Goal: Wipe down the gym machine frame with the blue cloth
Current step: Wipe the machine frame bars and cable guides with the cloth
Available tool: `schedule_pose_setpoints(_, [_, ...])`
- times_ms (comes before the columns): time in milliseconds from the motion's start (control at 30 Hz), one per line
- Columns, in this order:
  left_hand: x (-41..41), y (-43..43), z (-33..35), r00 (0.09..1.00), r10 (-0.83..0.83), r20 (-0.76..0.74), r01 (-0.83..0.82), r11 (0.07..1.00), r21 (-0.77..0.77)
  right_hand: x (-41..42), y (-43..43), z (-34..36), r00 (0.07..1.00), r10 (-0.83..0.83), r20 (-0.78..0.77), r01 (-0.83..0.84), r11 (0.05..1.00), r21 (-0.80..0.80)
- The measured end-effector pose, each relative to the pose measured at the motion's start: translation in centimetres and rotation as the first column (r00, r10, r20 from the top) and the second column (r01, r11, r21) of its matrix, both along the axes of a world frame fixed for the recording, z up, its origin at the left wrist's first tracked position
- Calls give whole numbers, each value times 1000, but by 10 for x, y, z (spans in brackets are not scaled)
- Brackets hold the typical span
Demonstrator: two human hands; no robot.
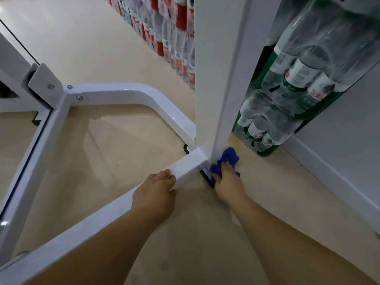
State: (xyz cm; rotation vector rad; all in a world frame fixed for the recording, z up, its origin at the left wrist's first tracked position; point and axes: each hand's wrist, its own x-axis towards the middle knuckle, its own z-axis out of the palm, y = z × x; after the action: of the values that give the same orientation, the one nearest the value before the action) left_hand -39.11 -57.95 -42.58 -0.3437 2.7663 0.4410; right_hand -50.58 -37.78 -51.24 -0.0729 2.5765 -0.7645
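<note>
The white gym machine frame (115,95) lies low on the beige floor, with a tall upright post (218,79) rising at the centre. My right hand (226,182) grips the bunched blue cloth (228,159) and holds it against the foot of the post, just above the floor. My left hand (156,192) grips the near floor bar (185,167), fingers curled over its edge, a short way left of the post.
Packs of bottled water with red labels (172,31) line the floor at the back. Green-wrapped bottle packs (287,95) stand right behind the post. A white wall and baseboard (337,182) run along the right. A pulley bracket (41,85) sits at the left joint.
</note>
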Motion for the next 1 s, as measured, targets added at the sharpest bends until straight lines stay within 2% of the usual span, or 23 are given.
schedule_pose_setpoints(67, [4, -7, -4, 1000, 17, -4, -17, 998, 61, 10, -2, -16, 997, 78, 16, -79, 997, 28])
schedule_pose_setpoints(167, [10, -15, -8, 998, -15, 68, 4, 987, 158, 4, -1, -24, 988, 150, -39, -135, 957, 257])
schedule_pose_setpoints(233, [11, -18, -9, 993, -42, 107, 21, 981, 195, -1, -1, -21, 990, 138, -23, -124, 943, 309])
schedule_pose_setpoints(333, [8, -22, -9, 994, -32, 101, 6, 971, 240, 12, -1, -21, 984, 152, -90, -115, 940, 322])
schedule_pose_setpoints(433, [6, -25, -6, 994, 44, 102, -76, 941, 331, 44, -3, -24, 960, 229, -164, -178, 945, 273])
schedule_pose_setpoints(667, [8, -21, -13, 995, 17, 101, -48, 949, 311, 13, 10, -22, 979, 190, -77, -150, 921, 359])
schedule_pose_setpoints(867, [8, -28, -11, 996, 3, 85, -30, 945, 326, 47, 4, -23, 909, 391, -143, -323, 880, 348])
schedule_pose_setpoints(933, [9, -27, -12, 996, -16, 91, -13, 949, 315, 39, 7, -24, 919, 363, -152, -297, 893, 339])
schedule_pose_setpoints(1000, [9, -26, -13, 995, -30, 96, 0, 955, 298, 17, 12, -25, 956, 268, -123, -212, 915, 344])
